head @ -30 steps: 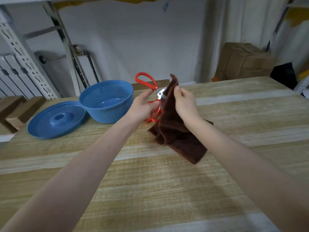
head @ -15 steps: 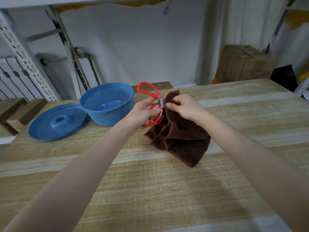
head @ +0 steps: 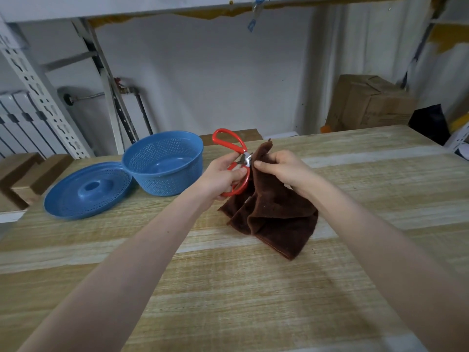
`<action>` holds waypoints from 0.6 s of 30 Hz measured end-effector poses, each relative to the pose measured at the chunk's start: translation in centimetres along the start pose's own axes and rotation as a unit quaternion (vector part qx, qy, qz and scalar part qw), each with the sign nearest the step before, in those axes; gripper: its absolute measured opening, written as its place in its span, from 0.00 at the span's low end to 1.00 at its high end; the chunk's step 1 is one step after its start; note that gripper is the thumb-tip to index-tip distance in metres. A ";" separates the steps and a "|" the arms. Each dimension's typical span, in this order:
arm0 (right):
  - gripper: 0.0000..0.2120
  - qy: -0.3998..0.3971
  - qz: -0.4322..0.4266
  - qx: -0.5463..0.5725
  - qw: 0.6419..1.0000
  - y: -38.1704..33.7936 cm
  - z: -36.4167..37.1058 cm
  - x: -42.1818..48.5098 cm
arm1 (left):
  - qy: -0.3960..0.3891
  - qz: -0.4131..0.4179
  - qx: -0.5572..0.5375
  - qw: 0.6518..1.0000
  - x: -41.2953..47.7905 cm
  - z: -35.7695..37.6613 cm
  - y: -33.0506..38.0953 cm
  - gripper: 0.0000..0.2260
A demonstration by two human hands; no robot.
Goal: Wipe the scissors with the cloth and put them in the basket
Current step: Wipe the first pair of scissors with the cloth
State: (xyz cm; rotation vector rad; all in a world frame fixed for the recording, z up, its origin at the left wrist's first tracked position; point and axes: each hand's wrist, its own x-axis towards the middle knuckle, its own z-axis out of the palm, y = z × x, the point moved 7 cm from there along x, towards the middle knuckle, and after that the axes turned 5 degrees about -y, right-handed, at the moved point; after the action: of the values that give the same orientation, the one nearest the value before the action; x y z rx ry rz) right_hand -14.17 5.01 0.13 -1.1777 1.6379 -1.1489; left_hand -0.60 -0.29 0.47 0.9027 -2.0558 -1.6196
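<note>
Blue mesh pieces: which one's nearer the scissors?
The deep blue basket, open side up, just left of the scissors. The flat domed lid lies farther left.

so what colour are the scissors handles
Red, on the scissors in the head view, the only view.

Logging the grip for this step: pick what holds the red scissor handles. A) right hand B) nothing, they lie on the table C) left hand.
C: the left hand grips the scissors by a red handle loop; the right hand pinches the cloth at the blades.
</note>
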 end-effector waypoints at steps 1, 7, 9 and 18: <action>0.05 0.020 -0.004 0.018 1.000 -0.1 0.0 0.0 | 0.002 0.006 0.006 1.000 0.0 0.2 0.3 0.18; 0.06 0.090 -0.034 0.094 0.991 0.0 0.5 -0.3 | 0.012 0.006 -0.013 1.000 0.0 0.2 0.2 0.18; 0.07 0.070 -0.027 0.081 0.994 0.2 0.4 -0.3 | 0.011 -0.010 -0.013 1.000 0.2 -0.3 -0.4 0.22; 0.05 0.108 -0.005 0.135 0.985 0.8 0.4 -0.4 | 0.030 0.008 0.029 0.999 -0.2 1.0 1.1 0.16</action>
State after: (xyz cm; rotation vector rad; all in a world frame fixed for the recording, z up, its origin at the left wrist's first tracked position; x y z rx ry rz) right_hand -13.90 5.38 -0.71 -0.9142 1.5721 -1.4951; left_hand -1.37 0.74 1.22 0.9416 -2.0730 -1.5124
